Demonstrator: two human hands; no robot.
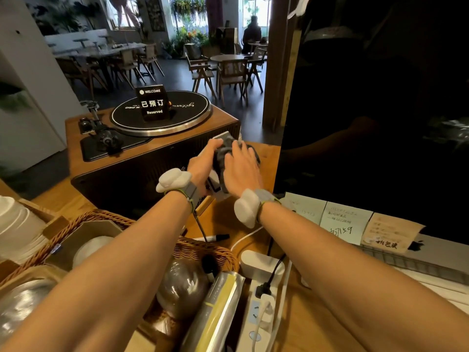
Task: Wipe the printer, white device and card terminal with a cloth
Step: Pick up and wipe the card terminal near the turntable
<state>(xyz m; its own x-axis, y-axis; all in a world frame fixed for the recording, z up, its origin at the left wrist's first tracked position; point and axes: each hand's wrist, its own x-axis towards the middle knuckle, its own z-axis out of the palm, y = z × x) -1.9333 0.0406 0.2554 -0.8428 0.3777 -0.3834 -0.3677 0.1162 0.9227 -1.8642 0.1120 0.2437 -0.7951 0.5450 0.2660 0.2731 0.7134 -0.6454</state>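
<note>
A white device (215,185) with a dark screen stands tilted on the wooden counter, just right of the record player. My left hand (203,166) grips its left side and holds it. My right hand (241,168) presses a dark grey cloth (222,154) flat against its top face. The cloth and both hands hide most of the device; only its upper corner and lower end show. I cannot pick out a printer or card terminal.
A wooden record player (152,138) with a black "Reserved" sign (152,102) stands at the left. A large dark monitor (375,110) with sticky notes fills the right. A wicker basket (101,219), a white power strip (261,301) with cables and a black marker (218,237) lie nearer.
</note>
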